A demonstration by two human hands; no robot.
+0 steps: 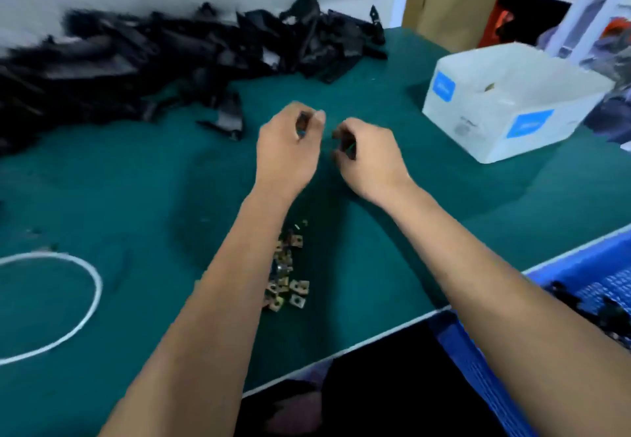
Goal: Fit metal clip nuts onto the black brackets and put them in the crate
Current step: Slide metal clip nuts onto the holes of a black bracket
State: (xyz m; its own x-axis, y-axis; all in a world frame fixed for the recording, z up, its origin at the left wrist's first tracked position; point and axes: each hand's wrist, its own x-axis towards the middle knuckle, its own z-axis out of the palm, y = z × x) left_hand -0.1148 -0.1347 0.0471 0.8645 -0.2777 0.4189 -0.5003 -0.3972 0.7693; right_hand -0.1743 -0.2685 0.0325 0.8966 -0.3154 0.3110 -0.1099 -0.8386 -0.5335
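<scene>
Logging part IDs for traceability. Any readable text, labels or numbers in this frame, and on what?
None readable.
White box, left blue label: print too blurred.
White box, front blue label: print too blurred.
White box, grey mark between the labels: too blurred.
Clip nuts, black brackets, blue crate: no visible text.

White box [491,122] and white ring [92,303] on green table [136,180]

Both hands — left hand [288,149], right hand [367,160] — fingers curled above green table [136,197], clip nuts [288,276] beneath.
</scene>
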